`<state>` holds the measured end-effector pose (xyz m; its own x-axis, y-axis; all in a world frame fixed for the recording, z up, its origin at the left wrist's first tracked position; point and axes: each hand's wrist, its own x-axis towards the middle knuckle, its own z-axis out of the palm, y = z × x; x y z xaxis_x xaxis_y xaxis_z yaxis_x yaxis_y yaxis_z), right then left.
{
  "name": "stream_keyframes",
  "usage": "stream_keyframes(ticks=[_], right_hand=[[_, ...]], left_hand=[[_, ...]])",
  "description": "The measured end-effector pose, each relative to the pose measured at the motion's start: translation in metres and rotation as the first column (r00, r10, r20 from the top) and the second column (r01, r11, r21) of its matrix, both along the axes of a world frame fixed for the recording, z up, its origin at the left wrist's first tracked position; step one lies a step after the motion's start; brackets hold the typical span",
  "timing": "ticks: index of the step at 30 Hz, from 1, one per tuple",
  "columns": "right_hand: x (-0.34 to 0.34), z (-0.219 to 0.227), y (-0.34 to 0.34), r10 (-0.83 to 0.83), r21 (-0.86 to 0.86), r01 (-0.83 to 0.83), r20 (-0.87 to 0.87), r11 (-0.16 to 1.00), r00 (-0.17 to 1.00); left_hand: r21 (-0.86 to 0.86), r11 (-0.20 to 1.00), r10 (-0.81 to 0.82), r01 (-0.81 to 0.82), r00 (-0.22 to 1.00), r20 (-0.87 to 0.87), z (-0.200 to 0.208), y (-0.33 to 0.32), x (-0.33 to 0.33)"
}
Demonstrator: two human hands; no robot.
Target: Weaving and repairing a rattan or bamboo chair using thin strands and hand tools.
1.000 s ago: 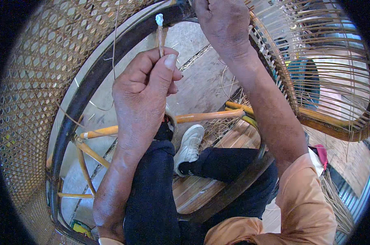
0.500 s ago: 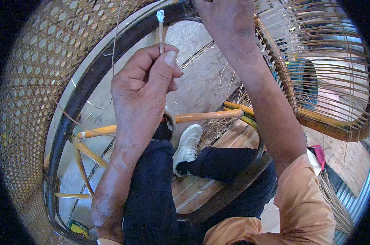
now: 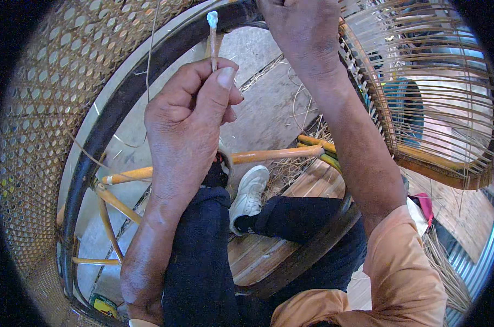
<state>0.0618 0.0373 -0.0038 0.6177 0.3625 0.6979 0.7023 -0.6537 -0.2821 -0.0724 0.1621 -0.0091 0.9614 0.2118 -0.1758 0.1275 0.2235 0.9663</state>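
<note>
Between thumb and fingers, my left hand (image 3: 187, 120) pinches a thin stick (image 3: 213, 46) that stands upright. A pale blue blob covers its upper tip. My right hand (image 3: 304, 32) reaches up to the top edge of the view, beside a dark curved frame (image 3: 176, 41). Its fingers are mostly cut off there, so its grip cannot be seen. Woven cane mesh (image 3: 56, 82) lines the outer side of the dark frame at left, and a loose cane strand (image 3: 150, 60) hangs in front of it.
Yellow-brown rattan poles (image 3: 277, 155) cross below my hands, around my legs and white shoe (image 3: 250, 193). At right stands a slatted rattan piece (image 3: 437, 103) with a dark green container (image 3: 407, 111) behind it. Cane strips (image 3: 446, 267) lie bundled at lower right.
My left hand and the stick have shifted very slightly left. The right hand stays in nearly the same place at the top edge.
</note>
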Motion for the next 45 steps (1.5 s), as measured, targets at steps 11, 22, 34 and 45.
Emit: stream_keyframes(ticks=[11, 22, 34, 45], right_hand=[[-0.006, -0.002, 0.006, -0.136, 0.068, 0.139, -0.048, 0.988, 0.99], [-0.01, 0.001, 0.001, -0.058, 0.274, 0.122, -0.228, 0.954, 0.972], [0.003, -0.009, -0.008, -0.031, 0.262, 0.1, -0.257, 0.96, 0.966], [-0.001, 0.006, -0.001, -0.103, 0.149, 0.114, -0.08, 0.982, 0.991]], left_hand=[[-0.015, 1.0, 0.009, -0.008, 1.0, 0.028, 0.0, 0.002, -0.002], [-0.015, 1.0, -0.003, 0.002, 1.0, -0.021, 0.002, 0.001, -0.004], [0.002, 1.0, -0.013, 0.013, 1.0, -0.019, 0.006, 0.0, -0.003], [0.052, 0.998, -0.045, 0.047, 0.998, -0.042, 0.001, -0.007, -0.004]])
